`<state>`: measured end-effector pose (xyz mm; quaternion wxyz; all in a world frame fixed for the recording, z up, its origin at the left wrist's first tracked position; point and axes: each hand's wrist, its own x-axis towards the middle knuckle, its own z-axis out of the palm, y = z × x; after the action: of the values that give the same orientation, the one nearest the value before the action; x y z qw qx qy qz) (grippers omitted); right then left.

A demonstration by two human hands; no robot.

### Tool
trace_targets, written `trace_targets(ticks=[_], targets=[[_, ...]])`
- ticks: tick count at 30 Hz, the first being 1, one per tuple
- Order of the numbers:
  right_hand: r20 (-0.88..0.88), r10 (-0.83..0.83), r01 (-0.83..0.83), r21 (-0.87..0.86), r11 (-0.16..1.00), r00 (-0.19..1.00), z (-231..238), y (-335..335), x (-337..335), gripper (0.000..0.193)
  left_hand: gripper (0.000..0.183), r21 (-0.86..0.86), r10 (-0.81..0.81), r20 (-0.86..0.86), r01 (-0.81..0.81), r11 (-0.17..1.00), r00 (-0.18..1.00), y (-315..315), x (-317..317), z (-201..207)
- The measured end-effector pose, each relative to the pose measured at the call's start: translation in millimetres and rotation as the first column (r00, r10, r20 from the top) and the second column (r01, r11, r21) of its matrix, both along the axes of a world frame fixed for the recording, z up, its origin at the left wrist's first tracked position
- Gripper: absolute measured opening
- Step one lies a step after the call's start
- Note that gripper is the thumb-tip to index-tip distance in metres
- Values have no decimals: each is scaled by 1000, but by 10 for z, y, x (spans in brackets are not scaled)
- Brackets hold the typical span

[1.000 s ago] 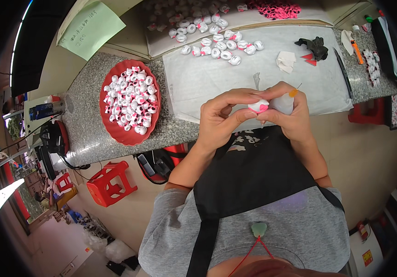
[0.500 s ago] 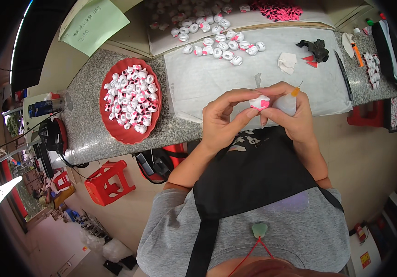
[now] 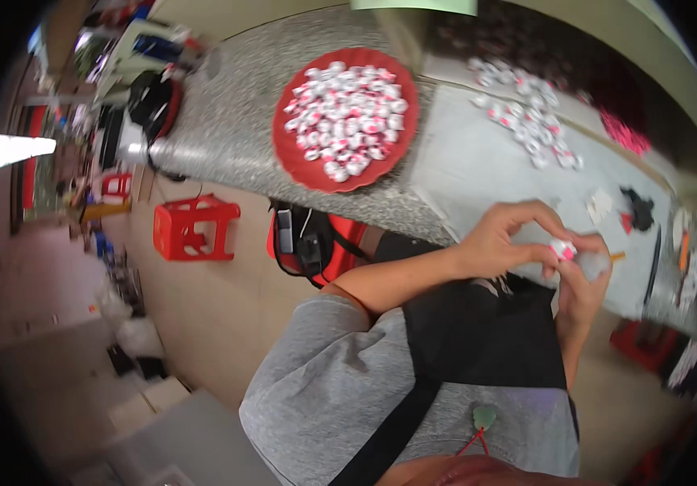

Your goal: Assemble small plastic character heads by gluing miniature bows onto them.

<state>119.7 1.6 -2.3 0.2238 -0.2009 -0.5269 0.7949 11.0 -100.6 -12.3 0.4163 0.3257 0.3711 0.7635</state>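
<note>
A small white bead-like figure with a pink bow [image 3: 562, 249] is held up over the front edge of the work mat. My left hand [image 3: 509, 241] pinches it from the left between thumb and fingertips. From the other side, the thumb and index finger of my right hand [image 3: 582, 285] touch it too. Tucked in my right hand is a translucent squeeze bottle [image 3: 593, 266] with an orange tip, which points right. To the left, a red scalloped plate [image 3: 407, 121] bears a heap of similar white and pink figures.
More white figures [image 3: 531, 121] lie on the pale mat [image 3: 478, 174], with a pile of pink pieces [image 3: 626, 134] behind them. A crumpled black cloth [image 3: 637, 209] and a white scrap [image 3: 599, 206] lie at right. Red stools [image 3: 194, 227] stand below the granite counter [image 3: 235, 121].
The view has swung left, so plate, mat and hands now appear farther right. Both hands still hold the figure, and the squeeze bottle stays in my right hand.
</note>
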Motion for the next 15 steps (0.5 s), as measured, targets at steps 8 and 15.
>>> trace_targets(ticks=[8,15], targets=[[54,79,-81,36,996,995,-10,-124,-203,24,16,83,253,-143,-243,966,957,-158,-40,79],[-73,139,-140,-6,990,988,-111,-138,-280,24,19,55,230,-90,-226,973,969,-244,-76,12]])
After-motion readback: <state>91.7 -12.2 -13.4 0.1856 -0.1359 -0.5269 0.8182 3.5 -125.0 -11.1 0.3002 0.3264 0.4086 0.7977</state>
